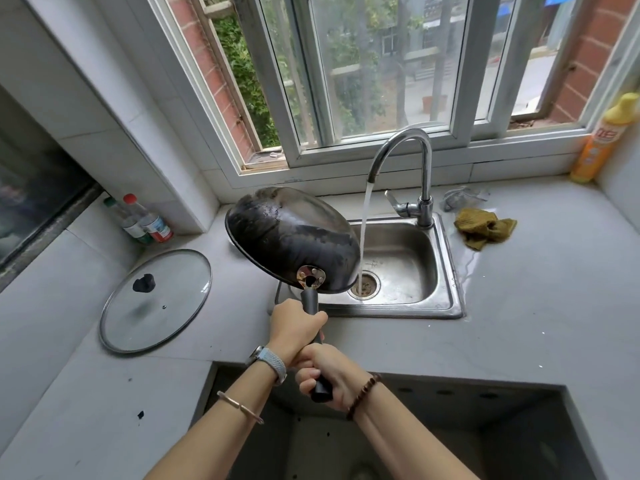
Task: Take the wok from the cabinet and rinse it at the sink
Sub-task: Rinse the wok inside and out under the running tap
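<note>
Steel sink (398, 311), wok (291, 237) tilted underside up, handle (309, 301) pointing nearward.

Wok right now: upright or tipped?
Tipped. The wok is turned on its side above the sink, dark outer face toward the camera; the left hand and right hand grip its handle.

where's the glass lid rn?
Head view, left side: the glass lid lies flat on the counter, left of the sink and the tilted wok, just in front of the two bottles in the corner.
</note>
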